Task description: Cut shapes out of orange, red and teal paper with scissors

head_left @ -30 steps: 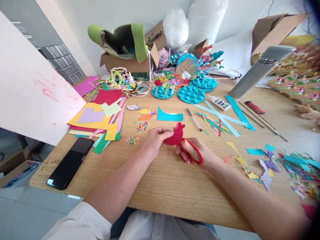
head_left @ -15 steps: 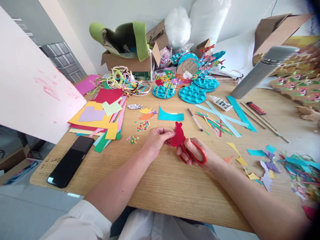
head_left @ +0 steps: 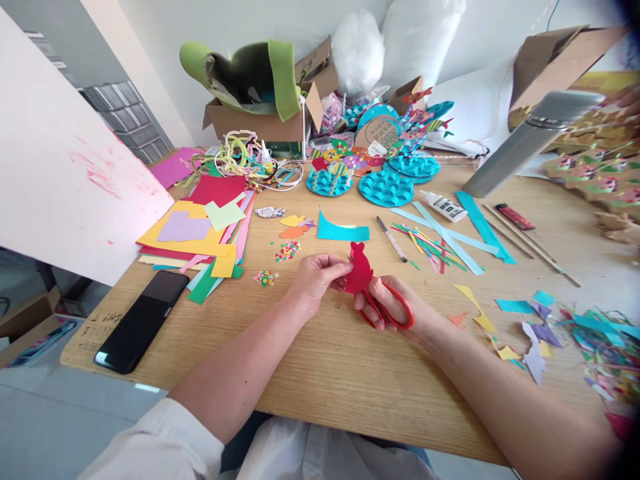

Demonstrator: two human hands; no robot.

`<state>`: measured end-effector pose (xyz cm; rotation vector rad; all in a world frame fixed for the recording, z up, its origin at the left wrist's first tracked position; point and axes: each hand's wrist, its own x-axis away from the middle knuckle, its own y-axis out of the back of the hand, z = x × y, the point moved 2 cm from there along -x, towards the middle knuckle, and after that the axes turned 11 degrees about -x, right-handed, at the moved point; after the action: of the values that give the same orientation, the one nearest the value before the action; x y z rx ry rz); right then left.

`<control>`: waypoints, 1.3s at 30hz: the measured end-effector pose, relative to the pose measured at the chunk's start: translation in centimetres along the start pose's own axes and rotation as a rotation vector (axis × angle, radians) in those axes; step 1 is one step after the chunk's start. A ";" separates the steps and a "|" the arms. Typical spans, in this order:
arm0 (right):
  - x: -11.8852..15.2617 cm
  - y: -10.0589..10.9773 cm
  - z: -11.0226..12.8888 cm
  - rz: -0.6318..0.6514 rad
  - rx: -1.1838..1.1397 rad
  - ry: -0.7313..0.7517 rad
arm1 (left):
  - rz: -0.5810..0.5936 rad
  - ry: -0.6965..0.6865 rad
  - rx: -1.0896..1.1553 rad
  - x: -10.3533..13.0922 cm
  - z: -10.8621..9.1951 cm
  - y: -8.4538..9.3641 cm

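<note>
Between my hands is a red paper piece (head_left: 358,270), rounded with a small notched end at the top. Its left edge is pinched by the thumb and fingers of my left hand (head_left: 323,277). My right hand (head_left: 384,303) grips the red-handled scissors (head_left: 404,312), with fingers through the loops. The scissors meet the paper at its lower right; the blades are mostly hidden behind it. Beyond my hands lie a blue paper offcut (head_left: 343,230), orange paper fish shapes (head_left: 293,231) and small confetti pieces (head_left: 289,251).
Left are a phone (head_left: 143,322) and stacked coloured paper (head_left: 175,230). Behind stand blue egg-tray discs (head_left: 386,189) and a green-topped box (head_left: 240,125). On the right are a glue bottle (head_left: 447,206), a grey flask (head_left: 533,143), sticks (head_left: 530,240) and paper scraps (head_left: 535,350).
The red paper has turned slightly between my hands, its rounded right edge now showing a little more. My hands have kept nearly the same positions and grips.
</note>
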<state>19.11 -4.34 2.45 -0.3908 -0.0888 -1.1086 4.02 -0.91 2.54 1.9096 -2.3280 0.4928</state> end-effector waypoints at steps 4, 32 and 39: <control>0.0 0.0 0.0 0.005 0.000 0.002 | 0.012 0.000 0.006 -0.1 0.1 0.0; 0.1 -0.2 -0.2 -0.017 0.037 0.016 | 0.041 0.014 0.001 0.0 0.1 0.0; -0.1 0.0 -0.2 -0.015 0.083 0.008 | 0.043 0.013 0.003 0.1 0.0 0.0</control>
<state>19.11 -4.33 2.25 -0.3116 -0.1310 -1.1172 4.04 -0.98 2.54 1.8556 -2.3655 0.5114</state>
